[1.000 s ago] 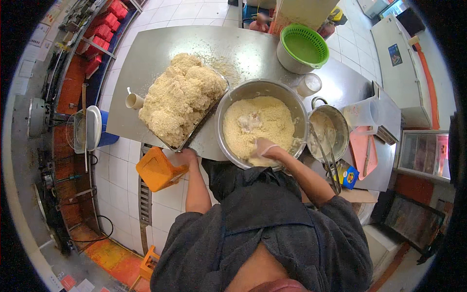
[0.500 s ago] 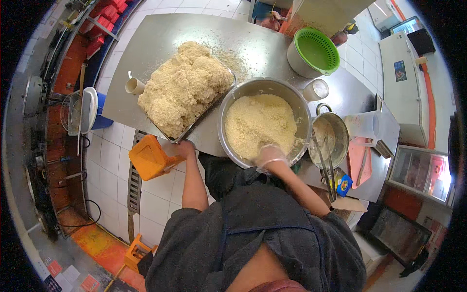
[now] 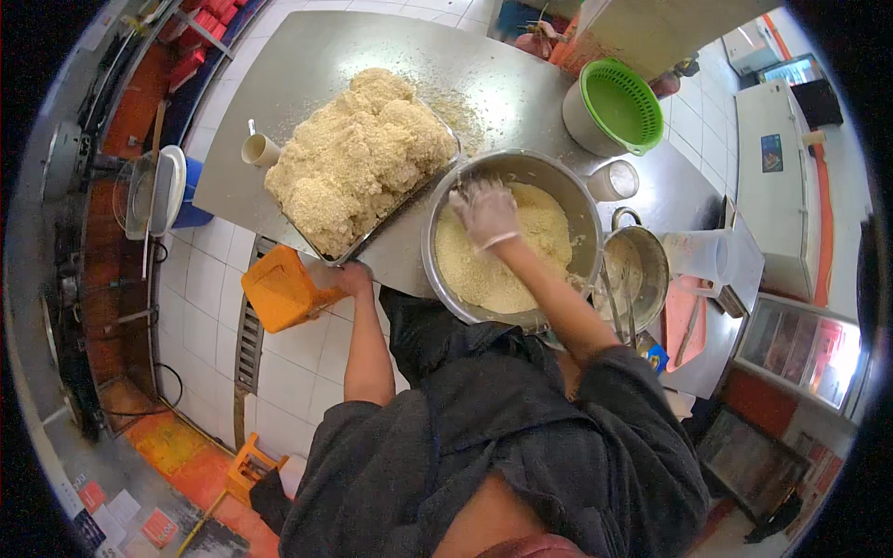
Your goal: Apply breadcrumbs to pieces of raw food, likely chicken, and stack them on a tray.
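- Your right hand (image 3: pixel 486 210), gloved, is spreading its fingers flat over the breadcrumbs (image 3: pixel 498 256) in the steel bowl (image 3: pixel 445 205) at frame centre; it is clamping on nothing visible.
- Your left hand (image 3: pixel 352 277) is resting at the table edge (image 3: pixel 395 274), under the corner of the tray (image 3: pixel 372 244); whether it is gripping cannot be told.
- Risk: the heap of breaded pieces (image 3: pixel 358 158) in the upper centre is standing high above the tray rim, so a nudge could be tipping pieces off.
- Risk: the smaller pot (image 3: pixel 651 270) is sitting just right of the bowl; a wide sweep could be knocking it.
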`<state>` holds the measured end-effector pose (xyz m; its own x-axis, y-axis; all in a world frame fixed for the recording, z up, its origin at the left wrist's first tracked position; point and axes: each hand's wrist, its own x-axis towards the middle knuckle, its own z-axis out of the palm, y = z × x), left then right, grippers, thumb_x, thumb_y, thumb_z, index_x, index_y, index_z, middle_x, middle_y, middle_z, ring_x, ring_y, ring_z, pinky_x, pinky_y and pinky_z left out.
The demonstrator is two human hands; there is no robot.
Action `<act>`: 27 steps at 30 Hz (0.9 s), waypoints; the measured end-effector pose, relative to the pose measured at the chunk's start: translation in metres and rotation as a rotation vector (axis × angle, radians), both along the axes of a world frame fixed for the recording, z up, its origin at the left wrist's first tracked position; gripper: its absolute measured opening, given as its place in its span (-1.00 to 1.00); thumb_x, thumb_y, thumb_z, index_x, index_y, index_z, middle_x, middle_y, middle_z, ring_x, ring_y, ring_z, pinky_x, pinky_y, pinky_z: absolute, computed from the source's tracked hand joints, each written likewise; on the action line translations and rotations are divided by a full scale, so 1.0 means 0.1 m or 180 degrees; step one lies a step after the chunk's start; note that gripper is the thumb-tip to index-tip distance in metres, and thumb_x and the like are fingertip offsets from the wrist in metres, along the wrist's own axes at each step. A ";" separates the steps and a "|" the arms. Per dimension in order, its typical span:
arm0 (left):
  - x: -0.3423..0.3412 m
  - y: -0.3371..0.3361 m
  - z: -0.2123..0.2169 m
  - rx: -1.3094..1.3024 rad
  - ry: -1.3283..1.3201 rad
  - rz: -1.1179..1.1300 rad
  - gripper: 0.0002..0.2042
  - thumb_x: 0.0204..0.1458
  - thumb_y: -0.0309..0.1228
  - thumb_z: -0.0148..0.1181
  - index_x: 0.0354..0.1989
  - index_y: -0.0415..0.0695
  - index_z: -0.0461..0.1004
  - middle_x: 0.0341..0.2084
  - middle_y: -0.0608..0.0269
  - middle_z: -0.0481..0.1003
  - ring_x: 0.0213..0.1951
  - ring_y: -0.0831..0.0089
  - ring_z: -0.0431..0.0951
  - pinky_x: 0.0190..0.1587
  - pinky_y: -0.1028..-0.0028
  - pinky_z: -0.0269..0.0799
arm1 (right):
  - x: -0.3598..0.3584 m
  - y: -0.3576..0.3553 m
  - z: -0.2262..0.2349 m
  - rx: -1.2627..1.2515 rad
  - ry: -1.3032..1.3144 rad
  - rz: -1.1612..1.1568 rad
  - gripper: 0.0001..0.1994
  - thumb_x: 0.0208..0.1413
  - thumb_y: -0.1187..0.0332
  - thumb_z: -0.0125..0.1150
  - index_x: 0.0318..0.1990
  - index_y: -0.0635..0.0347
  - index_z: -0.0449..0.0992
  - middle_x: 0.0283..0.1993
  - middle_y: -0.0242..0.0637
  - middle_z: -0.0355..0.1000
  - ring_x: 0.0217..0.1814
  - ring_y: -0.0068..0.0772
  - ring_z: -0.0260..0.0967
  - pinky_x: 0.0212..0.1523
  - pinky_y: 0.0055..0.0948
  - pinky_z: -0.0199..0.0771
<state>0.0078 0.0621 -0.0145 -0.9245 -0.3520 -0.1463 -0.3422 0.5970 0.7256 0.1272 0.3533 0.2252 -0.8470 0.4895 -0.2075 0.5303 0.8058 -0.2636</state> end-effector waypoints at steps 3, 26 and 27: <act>-0.18 -0.58 -0.73 -0.1184 -0.0137 -0.0830 -0.57 0.10 -0.42 -0.09 0.12 -0.40 0.26 0.08 -0.31 0.33 0.11 -0.16 0.30 0.16 0.16 0.18 | -0.08 -0.11 -0.07 0.0173 -0.0019 0.0481 -0.36 0.24 -0.09 -0.24 0.27 0.22 0.22 0.33 0.14 0.09 0.35 0.19 0.04 0.35 0.03 -0.07; -0.06 -0.26 -0.11 -0.0370 0.0009 -0.0120 -0.54 0.16 -0.37 -0.12 0.21 -0.33 0.20 0.15 -0.24 0.27 0.19 -0.10 0.25 0.19 0.18 0.15 | 0.32 0.09 0.79 -0.0600 -0.1672 0.1868 -0.44 -0.05 0.08 0.27 0.06 0.25 0.36 0.01 0.01 0.42 0.03 0.02 0.41 0.05 -0.12 0.40; -0.07 -0.26 -0.12 -0.0359 0.0008 -0.0129 -0.54 0.16 -0.37 -0.12 0.21 -0.33 0.20 0.15 -0.24 0.27 0.19 -0.10 0.25 0.19 0.18 0.15 | 0.36 -0.08 0.86 -0.0628 -0.1645 0.1923 -0.52 0.00 0.16 0.21 0.03 0.26 0.36 -0.02 0.00 0.42 0.02 0.01 0.41 0.04 -0.12 0.41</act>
